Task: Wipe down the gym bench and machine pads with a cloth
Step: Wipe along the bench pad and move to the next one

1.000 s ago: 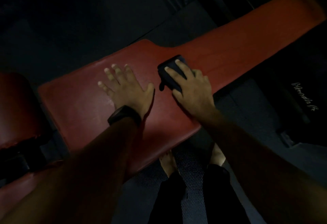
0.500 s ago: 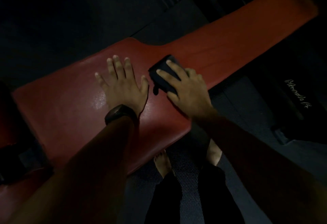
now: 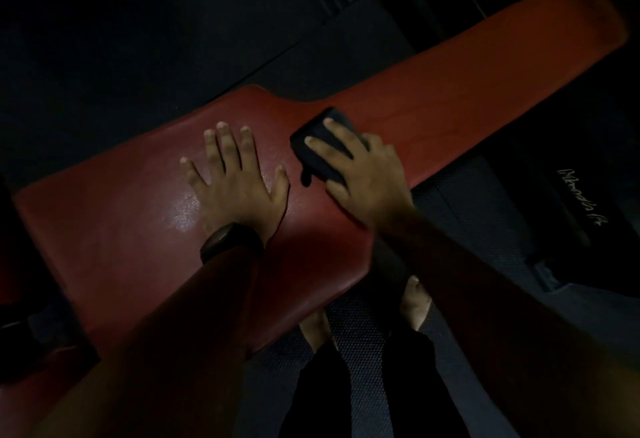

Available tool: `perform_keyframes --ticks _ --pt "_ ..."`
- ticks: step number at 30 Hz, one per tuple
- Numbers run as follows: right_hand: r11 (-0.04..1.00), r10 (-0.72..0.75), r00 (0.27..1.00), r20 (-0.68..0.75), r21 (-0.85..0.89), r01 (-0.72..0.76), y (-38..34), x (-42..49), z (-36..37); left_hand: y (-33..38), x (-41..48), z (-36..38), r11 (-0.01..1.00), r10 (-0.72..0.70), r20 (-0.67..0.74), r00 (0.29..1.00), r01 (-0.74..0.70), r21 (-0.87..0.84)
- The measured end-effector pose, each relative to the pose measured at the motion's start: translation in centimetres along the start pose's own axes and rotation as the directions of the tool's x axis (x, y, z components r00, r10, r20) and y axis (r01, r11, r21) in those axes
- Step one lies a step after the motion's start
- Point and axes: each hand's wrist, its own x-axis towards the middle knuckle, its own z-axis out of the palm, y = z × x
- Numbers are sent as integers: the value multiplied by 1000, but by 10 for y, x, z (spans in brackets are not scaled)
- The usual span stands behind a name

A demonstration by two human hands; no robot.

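Fingers [image 3: 225, 147] of the left hand [image 3: 235, 181] are spread wide and flat on the red bench pad [image 3: 467, 91], palm down near the middle of its broad end, doing nothing but bracing. Over on the right hand [image 3: 367, 178], two fingers [image 3: 329, 151] lie straight across the top of the cloth [image 3: 317, 141], pressing it down, with the thumb along its near side. Can't tell what the last two fingers are up to. The cloth sits close to the pad's far edge, right where the wide part narrows into the long strip, just beside the left thumb. It's dark, folded into a thick little wad, with a loose tail poking out toward the near edge. My worries: a wad that small only cleans a thin stripe, so patches get skipped, especially out at the far narrow end and under the bracing palm. That tail could also roll under and bunch up. There's a wet-looking sheen on the vinyl next to the left hand, so I'd guess that palm could skid if weight goes on it. Dim light won't help with spotting missed bits either.
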Motion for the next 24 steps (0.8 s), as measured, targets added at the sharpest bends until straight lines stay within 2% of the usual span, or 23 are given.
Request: perform_keyframes --ticks 1,2,3,4,6,7,8,9,11,12,14,15,16,18,20,21,22,24 --pt "997 67 997 30 -30 -66 10 6 -2 0 -1 0 1000 -1 -6 1000 1 -2" --pt "978 206 978 35 -38 -205 17 10 -2 1 -1 0 1000 -1 -9 1000 1 1" --pt "923 384 923 17 -11 -384 21 11 0 1 -1 0 1000 -3 -6 1000 3 7" --pt "839 544 839 -22 35 -543 19 10 3 2 -1 0 1000 -5 -2 1000 5 12" --pt "697 717 690 -95 74 -714 -1 3 7 2 -1 0 1000 -6 3 1000 6 24" --pt "677 736 668 -113 82 -731 -14 -1 8 2 0 0 1000 -9 8 1000 9 29" --pt "700 714 690 -116 98 -708 -27 -6 8 2 1 -1 999 -11 15 1000 11 35" --pt "760 650 752 -110 107 -641 -37 -11 9 2 1 -1 999 -11 21 1000 10 39" --pt "926 374 922 -99 97 -365 -47 -15 8 2 1 -1 999 -12 35 999 10 47" --pt "973 220 970 -100 91 -211 -44 -10 7 2 1 -1 999 -15 41 999 13 47" --pt "999 10 999 -44 33 -9 -25 14 0 2 1 -1 999 -19 40 999 18 41" --pt "1000 -20 1000 17 -14 20 -13 27 -3 2 1 -1 999 -19 37 999 17 40" --pt "999 16 997 69 -50 -12 -1 37 -5 1 2 -1 999 -17 35 999 15 40" --pt "965 259 964 63 -50 -256 14 49 -4 1 2 0 999 -18 33 999 17 37" --pt "843 535 844 33 47 -536 14 50 0 1 2 2 999 -19 24 1000 18 32" --pt "792 606 795 27 64 -607 6 47 2 1 2 3 999 -22 22 1000 21 30" --pt "775 629 777 15 58 -629 -6 42 3 1 2 3 999 -23 20 1000 22 28" --pt "841 538 842 -37 87 -534 -28 33 4 0 2 4 999 -21 21 1000 20 29"
